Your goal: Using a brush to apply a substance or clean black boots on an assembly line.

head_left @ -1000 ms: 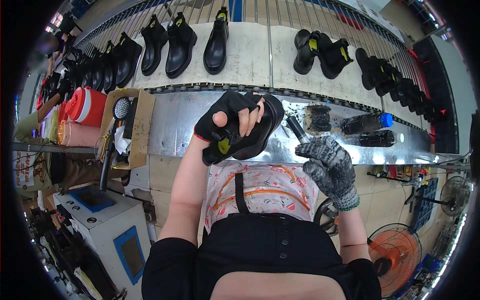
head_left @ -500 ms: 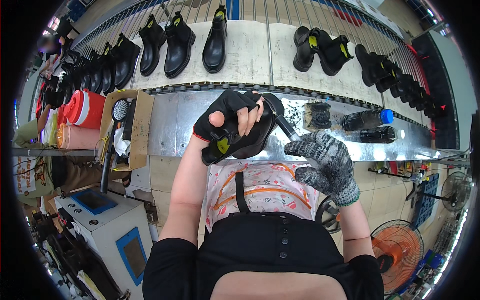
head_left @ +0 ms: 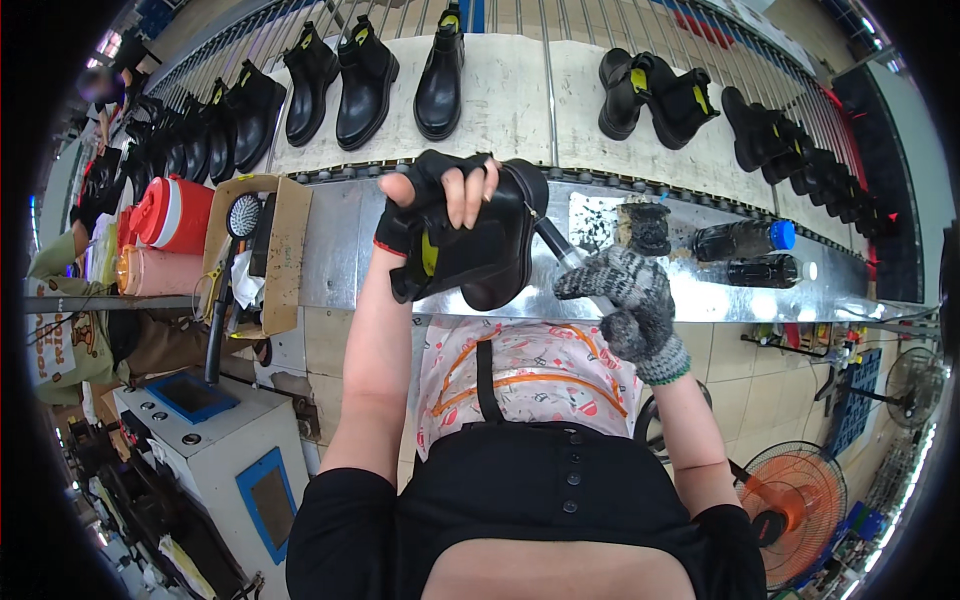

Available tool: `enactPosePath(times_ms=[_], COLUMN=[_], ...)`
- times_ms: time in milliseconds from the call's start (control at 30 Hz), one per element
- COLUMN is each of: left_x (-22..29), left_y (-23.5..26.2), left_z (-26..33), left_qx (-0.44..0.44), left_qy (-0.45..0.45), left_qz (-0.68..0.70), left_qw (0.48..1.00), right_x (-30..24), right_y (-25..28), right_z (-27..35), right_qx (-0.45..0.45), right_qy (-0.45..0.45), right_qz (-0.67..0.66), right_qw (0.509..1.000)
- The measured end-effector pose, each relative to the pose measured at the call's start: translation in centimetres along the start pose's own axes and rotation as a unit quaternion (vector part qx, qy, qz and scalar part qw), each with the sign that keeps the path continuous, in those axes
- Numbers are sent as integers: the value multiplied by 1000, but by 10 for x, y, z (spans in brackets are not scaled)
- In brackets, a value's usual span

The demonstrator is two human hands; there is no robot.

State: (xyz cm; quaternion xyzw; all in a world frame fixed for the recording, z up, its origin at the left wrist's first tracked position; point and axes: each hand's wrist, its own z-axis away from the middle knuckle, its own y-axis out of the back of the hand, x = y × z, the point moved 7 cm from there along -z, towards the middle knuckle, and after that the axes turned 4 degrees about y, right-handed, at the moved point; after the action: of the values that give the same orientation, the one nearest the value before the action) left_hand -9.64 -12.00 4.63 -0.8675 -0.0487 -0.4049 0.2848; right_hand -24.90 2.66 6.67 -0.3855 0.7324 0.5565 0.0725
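Observation:
My left hand point(head_left: 450, 188), in a black glove that leaves the fingertips bare, grips a black ankle boot point(head_left: 490, 262) over the metal worktop. The boot is tilted, its yellow-lined opening toward my left forearm. My right hand point(head_left: 632, 300), in a grey knitted glove, is closed round a slim tool point(head_left: 552, 240) with a dark barrel and a narrow metal tip. That tip is at the boot's sole edge; whether it touches, I cannot tell. Beyond my right hand are a black-stained sponge-like block point(head_left: 643, 228) and a white sheet point(head_left: 592, 220) spotted with black.
Dark bottles point(head_left: 735, 240) lie at the right of the worktop point(head_left: 345, 250). At the left stand a cardboard box point(head_left: 288, 240) with a brush point(head_left: 243, 215) and a red jug point(head_left: 178, 215). Behind runs a conveyor point(head_left: 510, 100) carrying black boots. An orange fan point(head_left: 790, 510) stands low right.
My left hand has moved left with the boot, which has turned so more of its sole edge shows. The right hand and tool have followed, shifting left and slightly farther away.

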Motion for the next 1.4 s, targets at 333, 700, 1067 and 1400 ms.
enactPosePath(times_ms=[333, 700, 1067, 1400], left_x=[4, -6, -8, -29], left_y=[80, 143, 204, 236], left_z=[15, 47, 80, 111], left_qx=[68, 194, 398, 460], left_qy=[-36, -1, 44, 2], left_qz=[80, 188, 46, -252], left_qw=[994, 963, 915, 851], right_x=[25, 53, 81, 118], right_y=[-55, -89, -124, -164], right_z=[-13, 7, 46, 83], right_qx=[34, -44, 20, 137], right_qy=[7, -129, -206, -403], right_qz=[-102, -244, -394, -649], right_qw=[994, 960, 895, 630])
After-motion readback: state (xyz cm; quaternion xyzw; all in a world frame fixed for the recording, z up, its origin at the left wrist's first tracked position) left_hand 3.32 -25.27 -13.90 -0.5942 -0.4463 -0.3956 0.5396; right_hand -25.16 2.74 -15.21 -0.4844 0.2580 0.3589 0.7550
